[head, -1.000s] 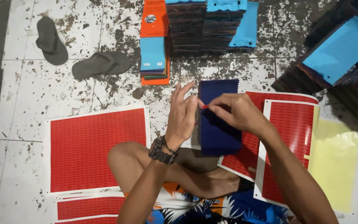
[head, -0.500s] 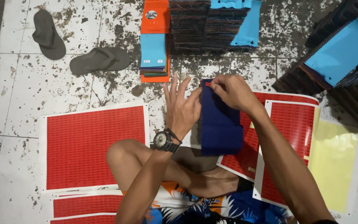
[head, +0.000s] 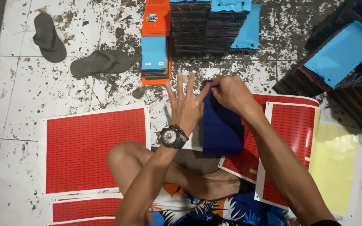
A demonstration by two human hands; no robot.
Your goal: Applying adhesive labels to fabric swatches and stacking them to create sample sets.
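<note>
A dark navy fabric swatch (head: pixel 222 129) lies in front of me over the tiled floor, partly over red sheets. My right hand (head: pixel 230 93) pinches its top edge near the upper left corner. My left hand (head: pixel 185 106), with a black wristwatch on the wrist, rests against the swatch's left edge with fingers spread and straight. It holds nothing. My bare knee (head: pixel 126 157) shows below the hands.
Red sticker sheets lie at left (head: pixel 95 148) and right (head: pixel 292 138), beside a yellow backing sheet (head: pixel 336 163). An orange booklet with a blue swatch (head: pixel 155 42) lies ahead. Stacks of fabric swatches stand at the top (head: pixel 208 25) and right (head: pixel 340 58). Two grey sandals (head: pixel 76 54) lie upper left.
Both hands have shifted up and away along the navy swatch. My left fingers have spread out flat, and my right hand now pinches the swatch's top edge.
</note>
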